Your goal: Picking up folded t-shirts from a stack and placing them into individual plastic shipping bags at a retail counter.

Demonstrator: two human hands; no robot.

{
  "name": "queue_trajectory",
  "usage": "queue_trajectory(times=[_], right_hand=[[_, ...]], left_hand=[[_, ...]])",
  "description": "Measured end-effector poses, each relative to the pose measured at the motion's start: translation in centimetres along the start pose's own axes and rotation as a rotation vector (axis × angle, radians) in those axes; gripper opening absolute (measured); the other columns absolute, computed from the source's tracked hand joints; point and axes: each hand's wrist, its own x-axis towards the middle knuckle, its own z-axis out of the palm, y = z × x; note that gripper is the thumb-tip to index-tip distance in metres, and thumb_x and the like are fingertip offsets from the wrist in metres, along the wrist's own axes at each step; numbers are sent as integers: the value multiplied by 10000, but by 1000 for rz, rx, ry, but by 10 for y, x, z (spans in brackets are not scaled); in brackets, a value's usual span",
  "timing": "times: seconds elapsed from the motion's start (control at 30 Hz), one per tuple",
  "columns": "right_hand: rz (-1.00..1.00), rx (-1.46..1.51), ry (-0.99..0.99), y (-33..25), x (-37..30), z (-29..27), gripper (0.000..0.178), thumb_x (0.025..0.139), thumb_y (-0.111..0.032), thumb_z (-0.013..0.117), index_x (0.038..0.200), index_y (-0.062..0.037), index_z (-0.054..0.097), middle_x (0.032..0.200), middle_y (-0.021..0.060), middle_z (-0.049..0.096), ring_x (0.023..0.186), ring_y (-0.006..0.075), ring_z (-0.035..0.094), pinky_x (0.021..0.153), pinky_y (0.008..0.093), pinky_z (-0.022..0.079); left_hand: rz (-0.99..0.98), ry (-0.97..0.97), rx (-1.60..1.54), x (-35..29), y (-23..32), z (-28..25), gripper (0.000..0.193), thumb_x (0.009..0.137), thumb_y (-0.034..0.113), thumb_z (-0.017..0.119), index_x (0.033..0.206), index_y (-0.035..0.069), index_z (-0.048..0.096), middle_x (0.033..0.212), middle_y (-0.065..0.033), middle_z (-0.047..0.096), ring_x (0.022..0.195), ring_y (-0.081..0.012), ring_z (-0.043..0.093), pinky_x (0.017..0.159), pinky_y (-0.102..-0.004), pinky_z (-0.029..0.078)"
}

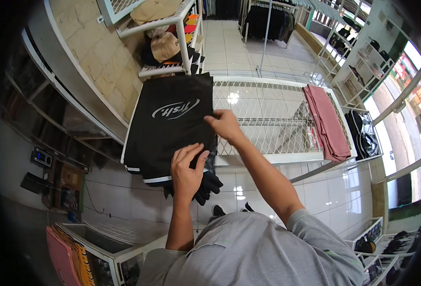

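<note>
A flat pile of black fabric pieces [172, 133], perhaps bags, lies at the left end of a white wire-mesh table [263, 119]. The top piece carries a white printed emblem, and pale strips show along the near edges. My right hand [223, 125] pinches the right edge of the top piece between thumb and fingers. Over the near right corner, my left hand [187, 169] rests on the fabric with its fingers extended and thumb apart. Below the table edge hangs a dark bunched bundle [207, 189], partly hidden by my left hand; its kind is unclear.
Folded pink cloth [326, 123] lies across the table's right end. A white rack with caps [165, 46] stands beyond the pile, beside a tan wall [100, 62]. Clothes hang on a rail [270, 23] farther back. Folded garments [67, 252] sit at the lower left.
</note>
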Motion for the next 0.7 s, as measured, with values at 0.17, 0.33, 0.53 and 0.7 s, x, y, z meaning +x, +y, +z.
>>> queue_trajectory(times=[0.17,0.33,0.53,0.7], right_hand=[[8,303,88,-13,-27,-93,241,954,-207,717,1022,23,732,811,25,694,646,74,559,556,269,428],[4,451,301,38,-23,-192,199,961,-164,703,1043,17,722,846,0,688,697,73,581,609,247,448],[181,43,512,95,-63,-258,656,848,-404,826,1271,53,620,978,94,677,800,139,623,657,293,489],[125,-297,485,87,-145,-241,866,799,-409,846,1452,12,464,985,147,647,860,189,643,737,322,523]], left_hand=[[83,-128,82,-2,-8,-10,468,827,295,833,1214,49,736,1254,-131,703,1265,-341,582,1092,-468,416],[228,-300,9,9,10,36,517,800,339,846,1228,70,737,1295,-126,687,1330,-343,538,1147,-488,356],[347,-552,1,8,22,104,554,833,426,804,1262,83,725,1392,-143,630,1401,-357,478,1212,-530,275],[324,-507,30,-5,22,108,516,863,412,781,1259,86,728,1398,-156,618,1402,-361,473,1205,-541,267]])
